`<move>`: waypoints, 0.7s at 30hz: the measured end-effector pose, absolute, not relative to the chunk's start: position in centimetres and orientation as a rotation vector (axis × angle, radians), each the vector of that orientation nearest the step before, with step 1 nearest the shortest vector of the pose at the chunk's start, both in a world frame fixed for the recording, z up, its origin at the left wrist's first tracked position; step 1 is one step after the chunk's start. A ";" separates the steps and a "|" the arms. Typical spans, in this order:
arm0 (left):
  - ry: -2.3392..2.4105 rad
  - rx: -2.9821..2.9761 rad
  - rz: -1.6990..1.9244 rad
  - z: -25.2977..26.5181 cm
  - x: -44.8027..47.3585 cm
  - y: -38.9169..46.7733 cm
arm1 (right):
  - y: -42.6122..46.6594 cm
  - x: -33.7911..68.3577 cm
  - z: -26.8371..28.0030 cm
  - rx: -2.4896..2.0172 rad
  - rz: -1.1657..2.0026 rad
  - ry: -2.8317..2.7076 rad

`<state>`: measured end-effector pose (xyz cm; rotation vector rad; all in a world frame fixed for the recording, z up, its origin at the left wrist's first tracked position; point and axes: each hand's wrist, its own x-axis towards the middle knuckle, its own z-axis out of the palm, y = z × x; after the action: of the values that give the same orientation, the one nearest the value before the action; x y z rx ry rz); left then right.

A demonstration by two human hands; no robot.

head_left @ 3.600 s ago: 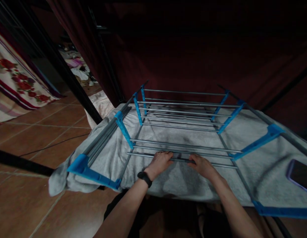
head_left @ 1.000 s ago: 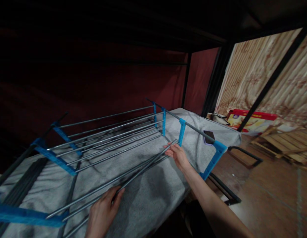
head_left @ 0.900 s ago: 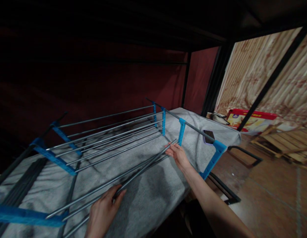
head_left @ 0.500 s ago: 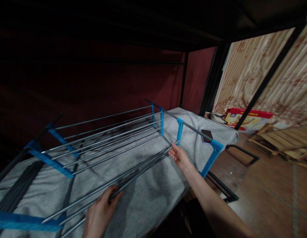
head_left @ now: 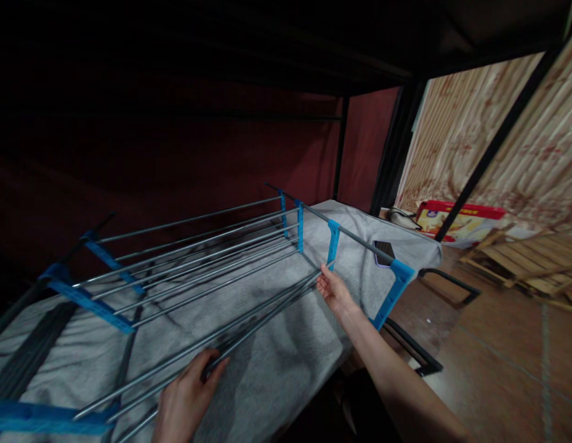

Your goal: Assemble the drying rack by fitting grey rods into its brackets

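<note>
A rack of grey metal rods (head_left: 212, 252) and blue plastic brackets (head_left: 89, 301) lies across a grey blanket (head_left: 286, 363). My left hand (head_left: 188, 387), at the bottom, is closed round a metal rod (head_left: 249, 331). With its fingertips, my right hand (head_left: 332, 288) pinches the far ends of the rods, close to a blue bracket (head_left: 333, 240) that hangs from the rack's side bar (head_left: 364, 241). At the lower left, the near rod ends meet another blue bracket (head_left: 50, 418). Which rods each hand grips exactly is partly hidden by the fingers.
A phone (head_left: 383, 253) lies on the blanket beyond the side bar. Black bed-frame posts (head_left: 342, 147) and a dark red wall (head_left: 221, 154) enclose the back. On the floor to the right are a red and yellow box (head_left: 461, 220) and wooden slats (head_left: 530, 258).
The view has shifted very slightly. Both hands keep their grip on the rods, and the rack holds the same arrangement.
</note>
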<state>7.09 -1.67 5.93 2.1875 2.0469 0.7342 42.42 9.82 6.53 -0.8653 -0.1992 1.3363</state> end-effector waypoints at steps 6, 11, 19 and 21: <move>2.079 2.194 0.689 5.9 7.2 -1.6 | 9.9 42.4 6.6 -0.856 1.335 -0.187; 2.045 2.214 0.726 5.7 7.0 -1.5 | 9.8 42.5 6.9 -0.834 1.313 -0.228; 2.012 2.211 0.702 5.9 7.2 -1.6 | 9.7 42.7 7.6 -0.837 1.275 -0.284; 2.019 2.216 0.699 5.8 7.1 -1.6 | 9.7 42.8 7.7 -0.841 1.261 -0.312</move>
<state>7.12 -1.57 5.83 2.2155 2.0187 0.6988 42.80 9.73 7.73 -0.8411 -0.3124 1.2615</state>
